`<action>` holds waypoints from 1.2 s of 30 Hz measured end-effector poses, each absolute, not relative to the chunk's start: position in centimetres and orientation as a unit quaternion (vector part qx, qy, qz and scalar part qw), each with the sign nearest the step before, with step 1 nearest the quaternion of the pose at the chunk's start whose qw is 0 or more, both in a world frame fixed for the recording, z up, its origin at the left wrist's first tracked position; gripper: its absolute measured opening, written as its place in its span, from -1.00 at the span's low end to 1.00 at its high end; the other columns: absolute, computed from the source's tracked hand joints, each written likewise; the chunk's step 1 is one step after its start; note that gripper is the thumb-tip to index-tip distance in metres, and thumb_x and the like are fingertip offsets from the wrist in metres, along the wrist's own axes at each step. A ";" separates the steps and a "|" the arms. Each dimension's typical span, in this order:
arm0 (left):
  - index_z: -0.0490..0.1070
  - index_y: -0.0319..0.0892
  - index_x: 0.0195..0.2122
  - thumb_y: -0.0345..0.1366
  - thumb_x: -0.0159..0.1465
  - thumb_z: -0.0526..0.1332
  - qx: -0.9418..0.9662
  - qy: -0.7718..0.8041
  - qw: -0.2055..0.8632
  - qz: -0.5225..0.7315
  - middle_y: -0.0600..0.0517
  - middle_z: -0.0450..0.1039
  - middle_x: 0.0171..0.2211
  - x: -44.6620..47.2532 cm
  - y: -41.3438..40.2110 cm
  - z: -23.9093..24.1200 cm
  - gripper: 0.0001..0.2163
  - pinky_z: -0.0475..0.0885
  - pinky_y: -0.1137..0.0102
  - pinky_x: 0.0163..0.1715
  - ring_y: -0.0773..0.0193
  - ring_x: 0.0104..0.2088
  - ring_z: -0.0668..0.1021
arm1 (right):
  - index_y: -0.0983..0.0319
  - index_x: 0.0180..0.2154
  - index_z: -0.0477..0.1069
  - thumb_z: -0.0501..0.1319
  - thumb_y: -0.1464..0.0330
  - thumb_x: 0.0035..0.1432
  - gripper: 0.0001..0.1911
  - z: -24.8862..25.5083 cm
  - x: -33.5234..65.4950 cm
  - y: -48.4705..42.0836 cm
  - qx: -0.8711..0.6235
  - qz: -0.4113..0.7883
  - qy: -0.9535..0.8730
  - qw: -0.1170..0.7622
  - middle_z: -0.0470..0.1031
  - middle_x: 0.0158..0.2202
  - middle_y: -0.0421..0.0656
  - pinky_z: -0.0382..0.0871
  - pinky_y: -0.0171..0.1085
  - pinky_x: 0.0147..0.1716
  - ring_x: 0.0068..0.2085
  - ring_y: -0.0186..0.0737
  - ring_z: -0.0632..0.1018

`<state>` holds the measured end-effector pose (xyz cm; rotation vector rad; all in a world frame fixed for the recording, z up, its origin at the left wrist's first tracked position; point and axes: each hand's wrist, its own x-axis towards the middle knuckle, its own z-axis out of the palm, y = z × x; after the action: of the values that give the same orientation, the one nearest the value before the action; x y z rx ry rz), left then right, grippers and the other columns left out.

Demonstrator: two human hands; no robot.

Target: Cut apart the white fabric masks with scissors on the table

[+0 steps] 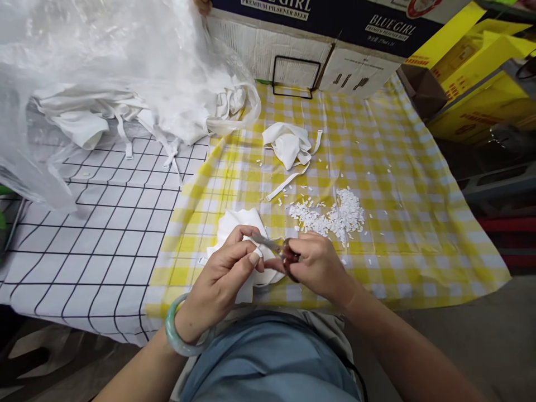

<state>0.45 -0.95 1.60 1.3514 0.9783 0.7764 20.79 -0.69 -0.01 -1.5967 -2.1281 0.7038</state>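
Note:
My left hand (234, 257), a green bangle at its wrist, pinches an edge of a white cloth piece (238, 220) near the table's front edge. Scissors (288, 259) with dark reddish-brown handles are in my right hand (316, 259). Their blades reach left to the pinched cloth at my left fingertips; whether they are closed on it I cannot make out. A heap of small white clippings (345, 212) lies just beyond my right hand. Farther back rests another white cloth piece (288, 142) with narrow straps spread to its right and front.
At the back left, a clear plastic bag (125, 44) spills several white strapped cloth pieces (84, 125). Behind the table stand a printed beer carton (251, 47) and a black wire stand (295, 75). Yellow bags (481, 61) fill the right. A yellow checked cloth (419, 240) covers the table.

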 end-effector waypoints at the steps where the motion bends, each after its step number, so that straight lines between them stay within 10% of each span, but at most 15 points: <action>1: 0.41 -0.17 -0.44 -0.24 0.40 0.04 0.594 0.428 0.597 0.329 -0.08 0.32 -0.10 0.2 -0.7 1.6 -0.71 0.37 0.33 -0.01 0.14 0.01 0.40 | 0.20 -0.64 0.18 0.23 0.01 0.16 -0.47 0.1 21.5 -0.3 -0.605 0.241 -0.736 0.186 0.26 -0.65 -0.26 0.10 -0.31 -0.46 -0.55 -0.36 0.26; 6: 0.37 -0.16 -0.40 -0.23 0.37 0.07 0.690 0.540 0.352 0.330 -0.11 0.31 -0.10 -3.7 1.0 1.0 -0.77 0.34 0.22 0.04 0.08 0.02 0.42 | 0.18 -0.32 0.32 0.38 -0.12 -0.14 -0.42 0.5 24.2 0.5 -0.684 0.132 -0.703 0.147 0.43 -0.37 -0.10 0.32 -0.16 -0.33 -0.29 -0.04 0.46; 10: 0.37 -0.18 -0.05 -0.19 0.20 0.28 0.766 0.551 0.248 0.218 -0.20 0.30 0.07 -6.2 0.4 -1.2 -0.67 0.29 0.03 0.14 -0.09 0.12 0.38 | 0.20 -0.03 0.26 0.43 0.22 -0.04 -0.42 -0.9 20.4 -1.5 -0.536 0.273 -0.775 0.195 0.44 -0.05 0.01 0.39 -0.10 -0.07 -0.04 0.01 0.47; 15: 0.40 -0.14 -0.02 -0.38 0.23 0.15 0.765 0.480 0.359 0.236 -0.10 0.47 -0.13 -5.8 1.6 -0.5 -0.72 0.49 0.28 -0.17 0.11 -0.16 0.54 | 0.18 -0.40 0.22 0.13 0.62 -0.09 -0.75 -0.6 14.9 0.3 -0.477 0.360 -0.758 0.263 0.38 -0.40 -0.25 0.32 -0.34 -0.35 -0.36 -0.30 0.43; 23: 0.42 -0.26 -0.06 -0.38 0.28 0.14 0.696 0.464 0.267 0.479 -0.05 0.52 -0.15 1.3 16.2 11.9 -0.78 0.46 0.39 -0.24 0.22 -0.20 0.55 | 0.17 -0.35 0.21 0.17 0.41 0.00 -0.86 10.3 17.9 17.1 -0.493 0.180 -0.687 0.502 0.35 -0.44 -0.29 0.26 -0.38 -0.41 -0.42 -0.36 0.38; 36: 0.39 -0.27 0.07 -0.22 0.43 0.06 0.631 0.648 0.160 0.395 -0.08 0.42 0.05 -11.5 23.6 3.0 -0.70 0.48 0.15 -0.02 0.12 -0.02 0.53 | 0.16 -0.28 0.32 0.31 0.00 0.02 -0.59 3.2 22.3 14.7 -0.622 0.083 -0.719 0.299 0.51 -0.27 -0.08 0.34 -0.12 -0.23 -0.22 -0.01 0.50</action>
<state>-11.53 23.64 3.00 1.8026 1.8519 1.1289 22.35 14.74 3.21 -1.6515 -1.9108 0.2197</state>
